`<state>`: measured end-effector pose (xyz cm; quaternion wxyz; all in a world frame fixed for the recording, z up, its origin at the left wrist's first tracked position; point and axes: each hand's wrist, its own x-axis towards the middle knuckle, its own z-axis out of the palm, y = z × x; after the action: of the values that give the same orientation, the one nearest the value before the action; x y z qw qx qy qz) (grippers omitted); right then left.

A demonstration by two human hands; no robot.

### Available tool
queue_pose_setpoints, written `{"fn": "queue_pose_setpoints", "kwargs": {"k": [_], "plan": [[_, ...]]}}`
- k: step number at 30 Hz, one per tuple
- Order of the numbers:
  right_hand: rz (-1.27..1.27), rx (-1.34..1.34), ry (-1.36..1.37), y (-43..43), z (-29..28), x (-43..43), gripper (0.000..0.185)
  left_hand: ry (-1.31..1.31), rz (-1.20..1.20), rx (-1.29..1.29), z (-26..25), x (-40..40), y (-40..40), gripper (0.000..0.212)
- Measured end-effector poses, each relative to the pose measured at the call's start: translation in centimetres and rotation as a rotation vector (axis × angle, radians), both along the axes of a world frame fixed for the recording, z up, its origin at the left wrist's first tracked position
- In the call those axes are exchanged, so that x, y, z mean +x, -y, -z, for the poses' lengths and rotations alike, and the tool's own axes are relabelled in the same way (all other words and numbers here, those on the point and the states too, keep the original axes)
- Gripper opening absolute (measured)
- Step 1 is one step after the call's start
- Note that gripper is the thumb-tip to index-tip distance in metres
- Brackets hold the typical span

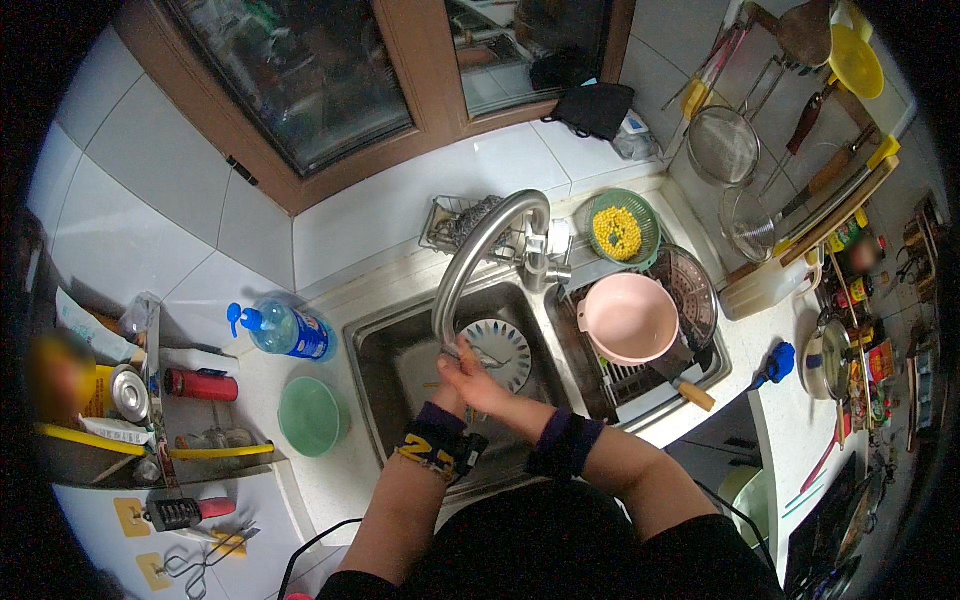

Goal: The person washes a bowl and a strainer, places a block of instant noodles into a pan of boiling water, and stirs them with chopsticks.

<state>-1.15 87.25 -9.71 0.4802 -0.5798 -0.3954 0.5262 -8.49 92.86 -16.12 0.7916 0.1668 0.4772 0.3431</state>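
Observation:
Both of my hands meet under the running tap, over the left basin of a steel sink [397,330]. My left hand [448,394] lies mostly behind the other, so its fingers are hidden. My right hand [480,381] overlaps it, and whether either holds something cannot be told. The curved steel faucet [465,262] ends just above them, and water splashes around the fingers. Below and beyond them a white plate with a blue petal pattern [517,352] rests in the basin.
A pink bowl [630,319], a wooden-handled knife [694,394] and a green colander [652,225] of yellow kernels stand on the right. Left of the sink are a green bowl [311,416] and a blue pump bottle [285,330]. A wire rack [442,225] sits behind the faucet.

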Motion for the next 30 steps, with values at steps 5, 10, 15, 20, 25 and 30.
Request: {"fn": "queue_pose_setpoints", "kwargs": {"k": [5, 10, 15, 20, 25, 30], "plan": [[-0.241, 0.064, 0.241, 2.4, -4.9, 1.6, 0.073, 0.185, 0.07, -0.083, -1.2, -1.9, -1.1, 0.037], [-0.286, 0.237, 0.621, 2.0, -7.7, 5.3, 0.045, 0.31, 0.149, -0.096, -4.7, -1.2, -1.7, 0.038], [-0.415, 0.509, 1.317, 0.8, -3.5, 4.6, 0.037, 0.356, -0.002, -0.211, -4.5, -0.2, -0.5, 0.041], [-0.385, 0.69, 1.413, 1.4, -1.3, 4.3, 0.035, -0.01, 0.18, 0.07, 4.3, -1.3, -1.0, 0.039], [-0.463, 0.724, 1.299, 2.0, -3.3, 5.2, 0.035, 0.105, 0.174, 0.072, 7.7, -1.5, -1.6, 0.038], [-0.353, 0.589, 0.902, 1.1, -4.9, 6.0, 0.032, 0.432, 0.14, -0.182, 0.7, -1.2, -2.4, 0.037]]}}
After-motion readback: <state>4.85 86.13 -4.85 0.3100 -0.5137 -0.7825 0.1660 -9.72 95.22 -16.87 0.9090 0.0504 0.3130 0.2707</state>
